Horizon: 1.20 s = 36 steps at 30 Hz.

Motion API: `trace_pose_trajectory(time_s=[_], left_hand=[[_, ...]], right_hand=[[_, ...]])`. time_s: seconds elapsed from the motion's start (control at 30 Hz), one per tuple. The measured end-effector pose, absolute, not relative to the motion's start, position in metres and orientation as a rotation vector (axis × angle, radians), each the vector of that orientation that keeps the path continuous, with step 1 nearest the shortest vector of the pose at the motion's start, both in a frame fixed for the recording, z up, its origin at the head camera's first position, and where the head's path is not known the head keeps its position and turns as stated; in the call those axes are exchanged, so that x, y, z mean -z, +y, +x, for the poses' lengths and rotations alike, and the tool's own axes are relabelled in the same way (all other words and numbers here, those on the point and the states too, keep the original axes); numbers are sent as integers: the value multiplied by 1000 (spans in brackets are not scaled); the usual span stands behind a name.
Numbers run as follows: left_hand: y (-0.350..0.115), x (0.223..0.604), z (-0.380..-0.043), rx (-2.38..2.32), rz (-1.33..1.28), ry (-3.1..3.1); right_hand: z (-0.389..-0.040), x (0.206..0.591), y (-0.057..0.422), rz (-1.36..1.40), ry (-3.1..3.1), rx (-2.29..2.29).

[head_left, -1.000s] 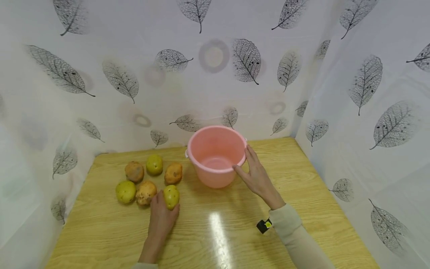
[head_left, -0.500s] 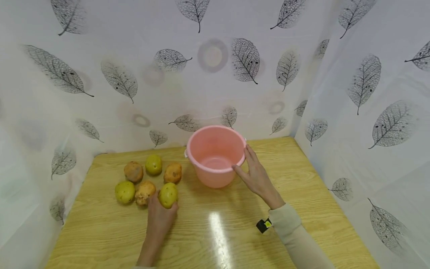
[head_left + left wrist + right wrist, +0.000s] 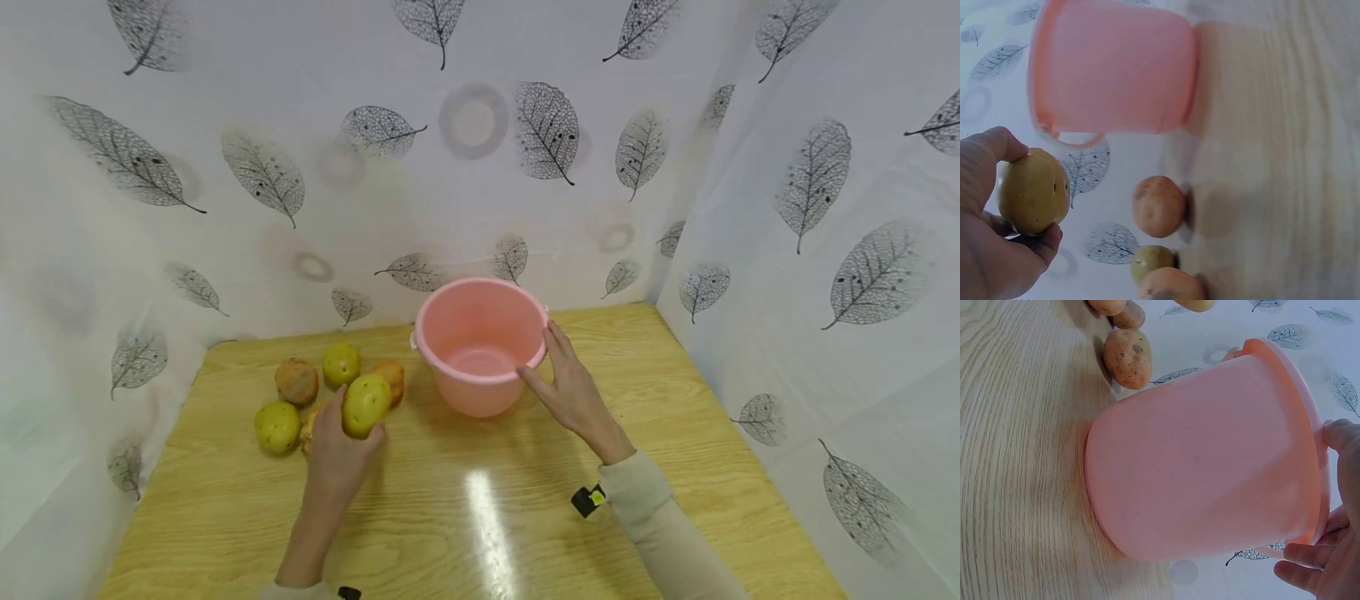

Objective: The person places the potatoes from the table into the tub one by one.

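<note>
My left hand grips a yellow-green potato between thumb and fingers. In the left wrist view this potato is raised off the table, level with the bucket's rim. My right hand holds the rim of a pink plastic bucket at its right side, thumb and fingers spread along it. The bucket stands upright, and its visible inside holds nothing. Left of it lie two more yellow-green potatoes and several brown potatoes; one brown potato is mostly hidden behind my left hand.
The wooden table meets a white leaf-printed curtain behind the bucket and at both sides. A small black device with a yellow spot shows by the right sleeve.
My left hand has lifted the yellow-green potato off the table, moving up and slightly left in the head view. The right hand and bucket have stayed put.
</note>
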<state>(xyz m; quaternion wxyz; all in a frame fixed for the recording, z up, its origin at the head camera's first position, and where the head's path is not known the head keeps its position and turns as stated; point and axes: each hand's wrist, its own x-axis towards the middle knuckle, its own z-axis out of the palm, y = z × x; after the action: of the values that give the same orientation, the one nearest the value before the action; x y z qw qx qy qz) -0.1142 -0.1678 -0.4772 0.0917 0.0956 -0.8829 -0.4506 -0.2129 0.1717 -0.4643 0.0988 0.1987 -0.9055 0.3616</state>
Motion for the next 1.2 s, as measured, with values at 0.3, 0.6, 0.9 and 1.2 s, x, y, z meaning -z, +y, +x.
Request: trace_pose_trajectory(time_s=[0.3,0.6,0.9,1.2], left_hand=[[-167,444,-128,1267,237,-2644],[-160,411,-146,1294,123,-2604],[-144,402,-177,1297,49,-2644],[-132,402,-198,1314,7,-2652]], right_hand=[[-214,464,169,594,-2683,-1047],[-215,464,167,595,-2688,-1045],[-213,463,167,582,-2693,-1059],[-213,462,169,570,-2691,-1053]])
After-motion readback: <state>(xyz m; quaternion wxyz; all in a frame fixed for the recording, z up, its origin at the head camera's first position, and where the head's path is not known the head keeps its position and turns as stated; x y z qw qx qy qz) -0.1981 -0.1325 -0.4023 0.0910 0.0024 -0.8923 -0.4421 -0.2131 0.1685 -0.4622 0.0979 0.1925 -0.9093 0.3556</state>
